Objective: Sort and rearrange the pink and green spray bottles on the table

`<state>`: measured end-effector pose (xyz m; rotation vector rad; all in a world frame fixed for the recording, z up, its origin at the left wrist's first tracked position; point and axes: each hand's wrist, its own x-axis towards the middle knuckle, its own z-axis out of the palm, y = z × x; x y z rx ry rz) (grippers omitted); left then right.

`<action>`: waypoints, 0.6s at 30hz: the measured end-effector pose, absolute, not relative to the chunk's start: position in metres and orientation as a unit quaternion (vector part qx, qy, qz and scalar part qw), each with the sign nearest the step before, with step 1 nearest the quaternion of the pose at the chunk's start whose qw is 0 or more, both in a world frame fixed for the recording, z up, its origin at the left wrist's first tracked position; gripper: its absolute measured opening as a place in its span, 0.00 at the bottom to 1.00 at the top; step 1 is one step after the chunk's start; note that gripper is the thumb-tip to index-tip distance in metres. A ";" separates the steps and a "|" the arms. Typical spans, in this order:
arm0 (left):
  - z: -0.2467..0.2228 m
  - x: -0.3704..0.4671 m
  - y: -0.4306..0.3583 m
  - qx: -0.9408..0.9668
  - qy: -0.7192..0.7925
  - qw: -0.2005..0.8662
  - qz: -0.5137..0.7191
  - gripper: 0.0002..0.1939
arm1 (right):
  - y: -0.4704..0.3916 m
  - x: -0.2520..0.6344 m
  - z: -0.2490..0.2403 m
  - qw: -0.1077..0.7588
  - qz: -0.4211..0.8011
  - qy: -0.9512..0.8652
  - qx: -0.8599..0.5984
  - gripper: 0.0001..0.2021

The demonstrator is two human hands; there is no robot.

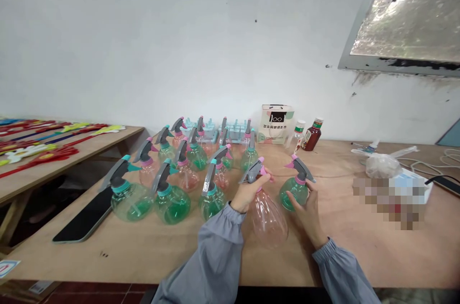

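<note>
A pink spray bottle with a grey and pink spray head is in front of me, and my left hand is closed around its neck and head. To its right, my right hand grips the side of a green spray bottle that has a pink collar and a grey head with a pink nozzle. Left of my hands stand several more green and pink spray bottles, among them a green one with a teal collar.
A black phone lies at the left. Light blue racks, a paper bag, and a dark red bottle stand near the wall. Plastic bag and cables lie right. Colourful items cover a left table.
</note>
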<state>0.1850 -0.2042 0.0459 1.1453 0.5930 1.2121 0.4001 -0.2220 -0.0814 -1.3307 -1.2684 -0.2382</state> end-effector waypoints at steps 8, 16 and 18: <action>0.036 0.189 -0.195 0.579 0.335 0.445 0.595 0.09 | -0.225 0.400 -0.080 0.613 -0.045 -0.512 -0.601 0.39; 0.011 0.193 -0.179 0.631 0.409 0.287 0.593 0.21 | -0.228 0.406 -0.050 0.595 -0.003 -0.517 -0.616 0.44; 0.006 0.196 -0.175 0.641 0.427 0.249 0.587 0.26 | -0.221 0.412 -0.029 0.608 0.056 -0.532 -0.587 0.43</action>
